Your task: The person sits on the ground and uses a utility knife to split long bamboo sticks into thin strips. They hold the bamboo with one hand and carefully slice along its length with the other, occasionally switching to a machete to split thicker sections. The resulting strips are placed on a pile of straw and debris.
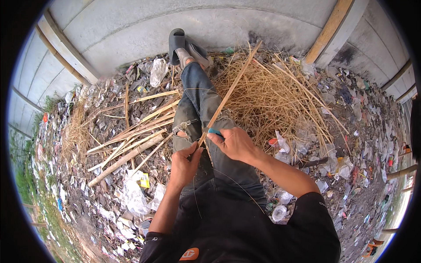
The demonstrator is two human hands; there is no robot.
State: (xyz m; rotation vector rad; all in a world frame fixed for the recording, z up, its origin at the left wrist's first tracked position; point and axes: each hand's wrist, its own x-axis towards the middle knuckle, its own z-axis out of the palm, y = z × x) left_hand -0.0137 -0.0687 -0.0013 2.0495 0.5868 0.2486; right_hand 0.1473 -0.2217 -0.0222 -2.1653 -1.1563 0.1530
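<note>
A long split bamboo strip (232, 90) slants over my legs, its far end pointing up and right toward the wall. Its near end is pinched between the fingers of my left hand (183, 167). My right hand (235, 143) is closed around a knife (214, 131) with a blue-green handle, just beyond the left hand. The small dark blade meets the strip; the fingers hide part of the tool. A thin bamboo shaving (239, 186) curls over my lap.
Cut bamboo pieces (144, 127) and a thicker bamboo pole (127, 160) lie left of my crossed legs. A heap of thin shavings (267, 96) spreads on the right. Plastic litter (136, 195) covers the ground. A grey concrete wall (197, 22) stands ahead, beyond my shoes (177, 41).
</note>
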